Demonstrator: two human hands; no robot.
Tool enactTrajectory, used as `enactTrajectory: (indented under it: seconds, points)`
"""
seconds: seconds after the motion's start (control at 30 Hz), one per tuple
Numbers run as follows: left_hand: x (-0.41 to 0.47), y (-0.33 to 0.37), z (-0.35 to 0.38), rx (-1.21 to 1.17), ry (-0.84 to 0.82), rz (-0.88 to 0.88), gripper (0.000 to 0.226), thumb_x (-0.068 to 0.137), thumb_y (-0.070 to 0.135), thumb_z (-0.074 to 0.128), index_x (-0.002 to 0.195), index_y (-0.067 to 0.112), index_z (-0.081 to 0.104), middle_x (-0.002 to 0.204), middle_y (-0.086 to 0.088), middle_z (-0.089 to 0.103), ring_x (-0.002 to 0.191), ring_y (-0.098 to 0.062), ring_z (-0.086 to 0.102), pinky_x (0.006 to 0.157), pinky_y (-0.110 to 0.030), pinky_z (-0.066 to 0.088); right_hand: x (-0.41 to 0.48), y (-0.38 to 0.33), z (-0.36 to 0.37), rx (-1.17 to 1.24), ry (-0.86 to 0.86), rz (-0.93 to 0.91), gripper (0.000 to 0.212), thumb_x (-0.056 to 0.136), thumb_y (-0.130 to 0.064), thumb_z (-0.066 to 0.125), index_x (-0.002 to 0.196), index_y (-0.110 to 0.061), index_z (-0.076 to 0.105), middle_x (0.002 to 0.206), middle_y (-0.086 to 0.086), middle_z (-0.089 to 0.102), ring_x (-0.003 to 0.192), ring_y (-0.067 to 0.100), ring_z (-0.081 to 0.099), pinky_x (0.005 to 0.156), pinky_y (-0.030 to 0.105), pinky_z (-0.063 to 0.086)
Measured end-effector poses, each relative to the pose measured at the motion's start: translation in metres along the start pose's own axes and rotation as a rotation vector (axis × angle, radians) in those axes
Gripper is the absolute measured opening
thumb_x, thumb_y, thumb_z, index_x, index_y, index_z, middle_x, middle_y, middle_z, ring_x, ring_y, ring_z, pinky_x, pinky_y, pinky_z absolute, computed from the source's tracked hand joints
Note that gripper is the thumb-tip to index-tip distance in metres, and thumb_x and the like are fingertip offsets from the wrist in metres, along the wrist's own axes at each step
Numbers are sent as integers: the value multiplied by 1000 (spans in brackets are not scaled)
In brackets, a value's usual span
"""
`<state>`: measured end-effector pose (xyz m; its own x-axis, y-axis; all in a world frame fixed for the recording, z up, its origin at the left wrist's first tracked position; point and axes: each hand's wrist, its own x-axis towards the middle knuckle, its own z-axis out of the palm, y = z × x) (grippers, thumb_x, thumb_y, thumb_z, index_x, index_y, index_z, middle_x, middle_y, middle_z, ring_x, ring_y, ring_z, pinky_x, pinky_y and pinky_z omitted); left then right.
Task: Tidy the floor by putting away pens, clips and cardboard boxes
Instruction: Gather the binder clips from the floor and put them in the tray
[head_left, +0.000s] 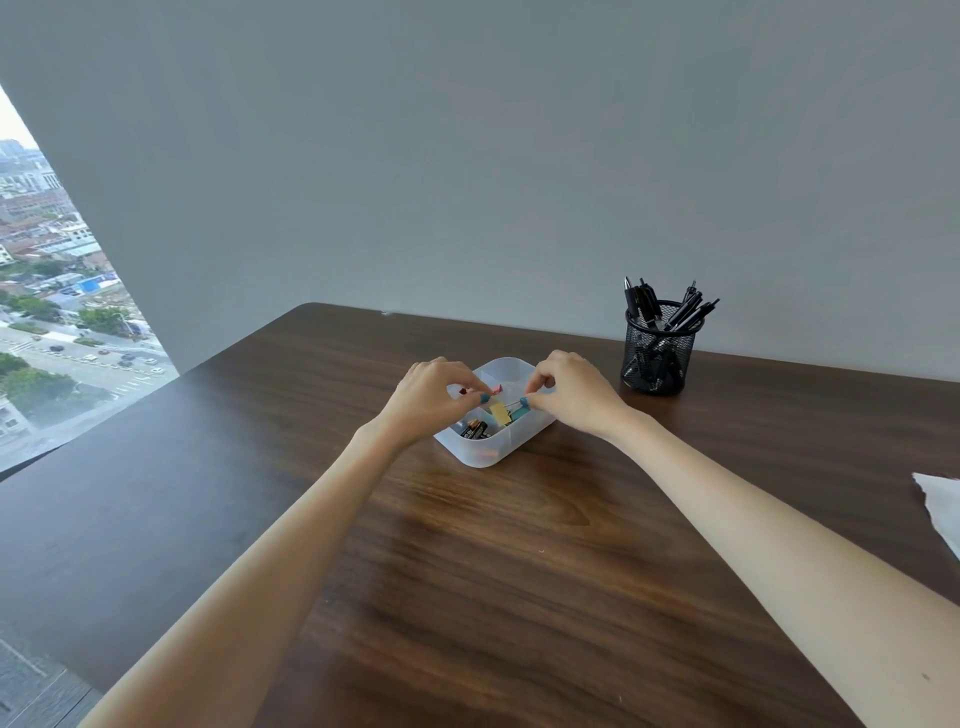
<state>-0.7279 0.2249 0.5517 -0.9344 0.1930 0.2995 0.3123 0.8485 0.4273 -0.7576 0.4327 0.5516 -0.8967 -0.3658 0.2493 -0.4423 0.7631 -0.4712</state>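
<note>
A small pink clip (497, 388) sits pinched between the thumb and curled fingers (470, 382) of the left hand (431, 395), held just above the middle of a translucent plastic tray (488, 457). Below it, inside the tray, lie a yellow clip (500, 413) and a teal clip (519, 413) with a thin wire handle, both in the right-hand compartment. Dark cylindrical batteries (474, 430) fill the near-left compartment. The tray is a shallow, frosted rectangle with rounded corners and low dividing walls. The right hand (571, 395) hovers at the tray's right rim with its fingers curled and the tips bunched together. Its thumb is at the teal clip's wire, though whether it actually grips the clip cannot be told. Right of the tray and apart from it, a round black wire-mesh pen cup (657, 358) stands upright near the back edge, holding black pens (670, 306) that fan out at the top. Everything rests on a dark wood-grain table (467, 571) with a smooth, slightly glossy top and a rounded far-left corner. A broad stretch of bare surface lies between the tray and the near edge, crossed by both forearms. A piece of white paper (943, 509) with a ragged edge pokes in at the right border. A plain matte grey wall (467, 156) runs behind the table, and a window (52, 312) on the left looks down over a city
</note>
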Motion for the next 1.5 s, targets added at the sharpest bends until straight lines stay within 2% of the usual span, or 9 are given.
enactTrajectory:
  seconds: [0.17, 0.37, 0.5, 0.6, 0.73, 0.97, 1.17, 1.4, 1.5]
  points:
    - [3, 3, -5, 221, -17, 61, 21, 95, 31, 55, 102, 28, 75, 113, 11, 68, 108, -13, 52, 100, -33, 33, 0, 2, -2, -59, 63, -6, 9, 88, -20, 64, 90, -16, 72, 105, 2, 57, 103, 19, 52, 78, 31, 42]
    - [-3, 5, 3, 31, 78, 4, 21, 92, 18, 55, 100, 26, 72, 113, 8, 66, 109, -15, 52, 93, -38, 44, -3, 7, -5, -55, 106, -8, 22, 93, -9, 50, 96, -16, 70, 105, 0, 51, 104, 17, 48, 78, 34, 45]
    - [-13, 7, 7, -72, 57, -100, 32, 92, 40, 55, 121, 27, 62, 132, 6, 52, 123, -16, 43, 100, -34, 38, -6, 8, -4, -144, -38, -5, 32, 97, -11, 38, 107, -15, 69, 117, 0, 48, 117, 18, 42, 90, 38, 44]
    - [-23, 11, 9, -177, -56, -197, 56, 81, 56, 57, 131, 33, 50, 142, 8, 40, 130, -16, 36, 109, -44, 34, -3, 7, -1, -207, -190, 51, 37, 98, -24, 32, 115, -11, 63, 127, 0, 44, 120, 19, 37, 94, 36, 37]
    - [-30, 13, 8, -152, -126, -174, 64, 80, 56, 65, 137, 33, 45, 148, 8, 31, 136, -17, 27, 112, -46, 28, -6, 6, -5, -122, -206, 148, 31, 91, -35, 37, 106, -13, 55, 117, -2, 46, 112, 20, 43, 83, 35, 33]
    - [-27, 23, 3, -182, -197, -214, 74, 79, 50, 69, 142, 30, 36, 147, 8, 34, 135, -17, 25, 111, -45, 30, -7, -4, -10, -184, -286, 250, 45, 91, -26, 32, 122, -2, 54, 126, 12, 37, 120, 29, 34, 94, 40, 31]
    - [-29, 22, 8, -273, -158, -195, 72, 79, 40, 71, 138, 30, 33, 138, 10, 38, 129, -13, 25, 104, -36, 34, 6, -8, -7, -111, -347, 426, 56, 83, -25, 53, 135, -5, 48, 144, 15, 30, 134, 33, 28, 106, 40, 31]
    - [-26, 19, 7, -313, -181, -178, 75, 78, 38, 74, 137, 28, 30, 138, 10, 38, 127, -12, 28, 101, -31, 34, 2, -5, -13, -141, -11, 266, 15, 79, -13, 64, 85, -13, 77, 121, 8, 49, 114, 27, 45, 93, 36, 41]
    - [-25, 18, 6, -344, -199, -180, 76, 77, 37, 76, 137, 29, 30, 139, 11, 38, 129, -12, 29, 101, -30, 33, -4, -9, -23, -82, 102, 147, 20, 85, -12, 59, 72, -17, 73, 106, 1, 51, 90, 20, 54, 80, 33, 43]
